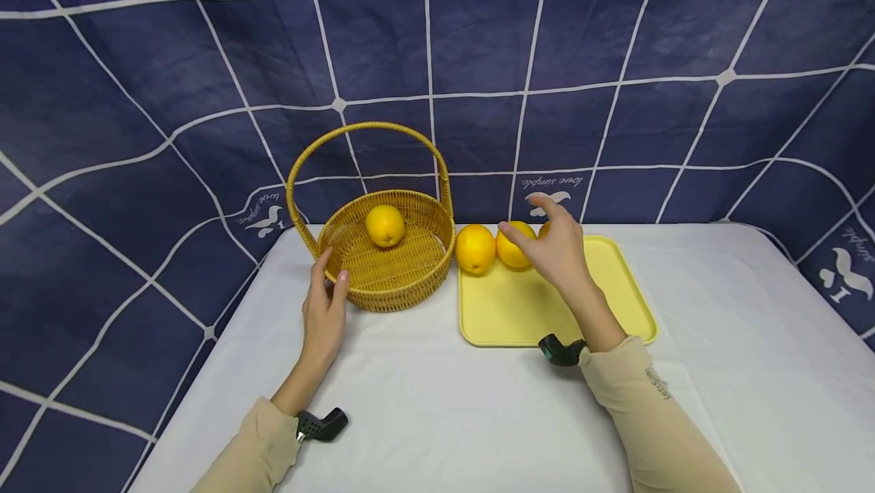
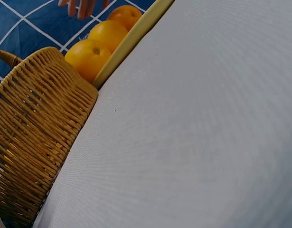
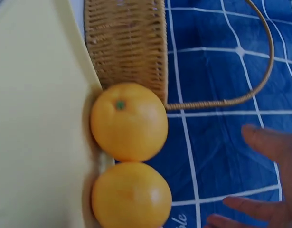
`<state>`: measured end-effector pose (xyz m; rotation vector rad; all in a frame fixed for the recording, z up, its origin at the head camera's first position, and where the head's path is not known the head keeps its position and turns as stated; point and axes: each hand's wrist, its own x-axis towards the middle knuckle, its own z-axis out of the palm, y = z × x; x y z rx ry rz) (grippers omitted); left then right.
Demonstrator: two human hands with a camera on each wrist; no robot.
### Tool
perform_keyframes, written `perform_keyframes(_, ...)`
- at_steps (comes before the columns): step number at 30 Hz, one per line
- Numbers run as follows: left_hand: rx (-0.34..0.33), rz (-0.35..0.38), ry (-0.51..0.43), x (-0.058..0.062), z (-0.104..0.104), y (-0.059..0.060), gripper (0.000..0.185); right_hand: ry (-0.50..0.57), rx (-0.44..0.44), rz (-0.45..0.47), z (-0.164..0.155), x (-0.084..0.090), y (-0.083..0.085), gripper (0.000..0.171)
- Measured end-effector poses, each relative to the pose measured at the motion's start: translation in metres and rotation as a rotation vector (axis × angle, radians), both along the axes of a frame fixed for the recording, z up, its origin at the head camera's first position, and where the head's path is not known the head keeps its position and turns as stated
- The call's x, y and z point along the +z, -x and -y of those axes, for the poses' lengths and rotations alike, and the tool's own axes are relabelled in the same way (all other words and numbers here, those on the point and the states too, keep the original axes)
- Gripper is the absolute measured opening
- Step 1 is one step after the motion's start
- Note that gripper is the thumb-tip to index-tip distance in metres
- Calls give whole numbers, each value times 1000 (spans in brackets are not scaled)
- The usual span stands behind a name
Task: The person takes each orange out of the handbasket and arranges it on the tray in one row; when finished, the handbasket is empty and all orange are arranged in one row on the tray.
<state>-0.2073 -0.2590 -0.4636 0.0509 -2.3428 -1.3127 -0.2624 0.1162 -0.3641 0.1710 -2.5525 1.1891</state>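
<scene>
My left hand (image 1: 324, 318) touches the near left rim of a round wicker basket (image 1: 399, 299), its thumb and fingers loosely extended there. One orange (image 1: 385, 225) sits inside the basket. Along the far side of a yellow tray (image 1: 506, 318), several oranges stand in a row: the nearest to the basket (image 1: 475, 248), a middle one (image 1: 514, 248), and another mostly hidden behind my right hand (image 1: 557, 246). That hand hovers over the row, thumb and fingers spread apart with nothing between them. In the right wrist view its fingers (image 3: 269, 142) are apart from the two visible oranges (image 3: 129, 122).
The basket's tall arched handle (image 1: 369, 127) rises over it. A white cloth (image 1: 437, 417) covers the table, and a dark blue checked cloth (image 1: 478, 45) hangs behind it. The basket stands close against the tray's left side.
</scene>
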Motion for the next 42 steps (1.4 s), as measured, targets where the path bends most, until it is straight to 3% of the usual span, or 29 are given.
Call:
perform_keyframes(9,5,-3,2,2,3,0,55,-16,120,86,21,-9,-3,82)
perform_keyframes(30,-19,0,-16,0,0,-1,56,-49,190,33,34,-12,-9,68)
perform_keyframes(36,-8,-1,-20,-1,-3,-1,57,-54,299,-10,58,-6,-6,67)
perform_keyframes(42,-6,3,-8,1,-1,-1,57,-57,426,-5,99,4,11,68)
